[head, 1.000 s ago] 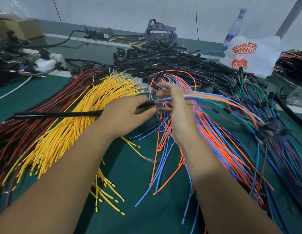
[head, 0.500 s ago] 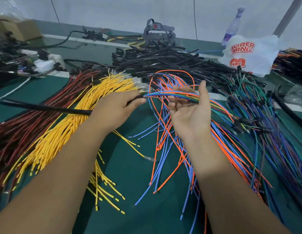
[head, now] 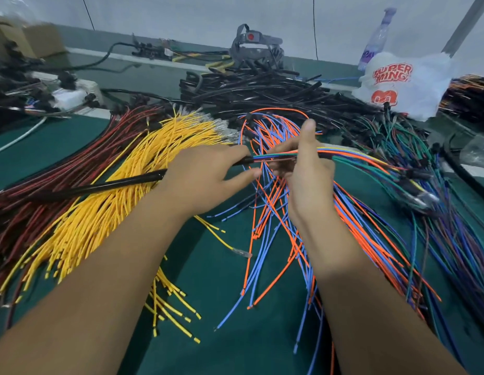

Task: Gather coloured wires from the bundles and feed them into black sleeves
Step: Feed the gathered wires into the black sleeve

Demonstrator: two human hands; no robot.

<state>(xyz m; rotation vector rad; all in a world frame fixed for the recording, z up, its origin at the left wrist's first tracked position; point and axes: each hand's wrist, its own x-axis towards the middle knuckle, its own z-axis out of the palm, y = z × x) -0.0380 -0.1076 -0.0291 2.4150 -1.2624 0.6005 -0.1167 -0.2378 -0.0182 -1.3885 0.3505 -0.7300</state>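
Head camera looks down on a green worktop [head: 213, 266] spread with wire. At the middle, the left hand [head: 205, 180] curls round a black sleeve [head: 100, 186], whose long free end runs away to the left over the yellow wires [head: 108, 209] and the dark red wires [head: 32, 201]. The sleeve's mouth shows just past the left fingertips, and a small bunch of coloured wires [head: 352, 155] enters it there. The right hand [head: 306, 169], just right of the sleeve's mouth, pinches that bunch between thumb and fingers, the thumb raised. From the right hand the bunch arcs off to the right, over a heap of green, blue and purple wires [head: 425, 212]. Under both hands, below the sleeve's mouth, lie loose orange and blue wires [head: 265, 255]. Beyond the sleeve's mouth, farther up the worktop, sits a pile of black sleeves [head: 262, 90]. Right of that pile stands a white plastic bag [head: 403, 82] with red lettering, and a clear bottle [head: 376, 41] rises behind it.
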